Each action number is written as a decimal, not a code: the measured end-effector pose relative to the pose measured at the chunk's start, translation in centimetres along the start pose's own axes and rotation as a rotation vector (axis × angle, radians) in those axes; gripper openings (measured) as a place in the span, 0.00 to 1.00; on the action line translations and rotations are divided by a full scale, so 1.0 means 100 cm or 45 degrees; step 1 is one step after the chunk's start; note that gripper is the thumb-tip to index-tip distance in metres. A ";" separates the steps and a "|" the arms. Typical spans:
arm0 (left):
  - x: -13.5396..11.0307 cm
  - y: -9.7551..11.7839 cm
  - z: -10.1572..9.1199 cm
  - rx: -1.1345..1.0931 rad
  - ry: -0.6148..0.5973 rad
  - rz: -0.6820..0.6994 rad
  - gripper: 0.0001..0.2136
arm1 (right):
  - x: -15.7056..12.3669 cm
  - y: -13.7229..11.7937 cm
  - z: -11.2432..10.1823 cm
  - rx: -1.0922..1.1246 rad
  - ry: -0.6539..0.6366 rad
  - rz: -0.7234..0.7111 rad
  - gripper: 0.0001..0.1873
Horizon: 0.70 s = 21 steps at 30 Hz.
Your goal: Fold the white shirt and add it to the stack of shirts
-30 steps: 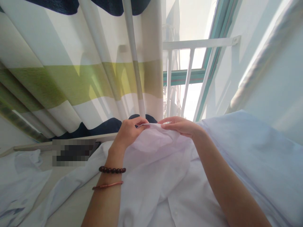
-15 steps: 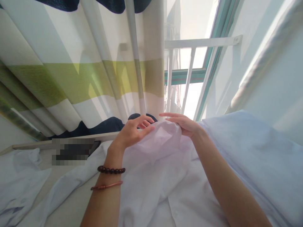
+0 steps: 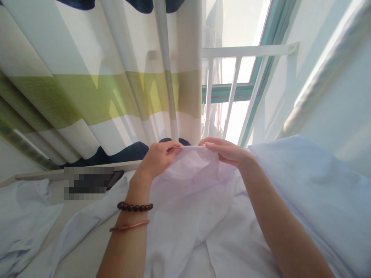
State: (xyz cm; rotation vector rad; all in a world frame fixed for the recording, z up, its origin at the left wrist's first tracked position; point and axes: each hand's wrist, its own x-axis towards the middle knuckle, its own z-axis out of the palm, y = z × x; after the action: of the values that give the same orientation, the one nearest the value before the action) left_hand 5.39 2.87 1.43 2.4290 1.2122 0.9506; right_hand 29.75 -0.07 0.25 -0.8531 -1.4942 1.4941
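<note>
Both pinching nearly closed, the left hand (image 3: 160, 158) at eleven o'clock and the right hand (image 3: 226, 151) at one hold thin white fabric cloth (image 3: 193, 164) at twelve, which may slip if either pinch loosens.

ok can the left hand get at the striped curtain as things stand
Probably yes: the striped curtain hangs beyond the left hand, with nothing visible blocking its green band, though that hand seems to pinch the white cloth and would likely need freeing.
</note>
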 end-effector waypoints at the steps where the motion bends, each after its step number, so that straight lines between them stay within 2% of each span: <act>1: 0.000 -0.001 0.001 0.013 0.025 -0.011 0.14 | -0.002 -0.001 -0.001 -0.061 -0.052 0.006 0.17; 4: 0.001 -0.005 0.005 0.048 0.082 -0.039 0.14 | -0.007 -0.005 -0.004 -0.237 -0.189 0.048 0.27; 7: 0.003 -0.009 0.008 0.054 0.118 -0.087 0.15 | -0.009 -0.008 -0.006 -0.415 -0.166 0.062 0.26; 9: 0.002 -0.013 0.008 -0.023 0.088 -0.129 0.17 | -0.007 -0.008 -0.008 -0.607 -0.003 0.021 0.16; 11: 0.000 -0.022 0.006 -0.215 -0.047 -0.165 0.22 | -0.003 -0.006 -0.009 -0.820 0.264 -0.096 0.07; 14: -0.008 -0.042 0.006 -0.528 -0.354 -0.196 0.34 | 0.006 0.000 -0.012 -0.939 0.619 -0.348 0.06; 16: -0.013 -0.055 0.010 -0.543 -0.496 -0.197 0.35 | 0.012 0.005 -0.013 -0.930 0.729 -0.432 0.07; 17: -0.014 -0.061 0.012 -0.490 -0.522 -0.200 0.32 | 0.014 0.007 -0.013 -0.944 0.761 -0.439 0.06; 19: -0.013 -0.069 0.017 -0.365 -0.474 -0.218 0.23 | 0.020 0.014 -0.012 -0.998 0.808 -0.418 0.07; 21: -0.006 -0.073 0.019 -0.273 -0.308 -0.247 0.18 | 0.027 0.021 -0.013 -1.055 0.850 -0.395 0.08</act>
State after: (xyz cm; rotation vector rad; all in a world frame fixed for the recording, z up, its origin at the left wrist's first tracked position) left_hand 1.89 7.03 -3.88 2.1415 1.1678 0.6707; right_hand 29.62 3.03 -1.67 -1.3426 -1.5933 0.2493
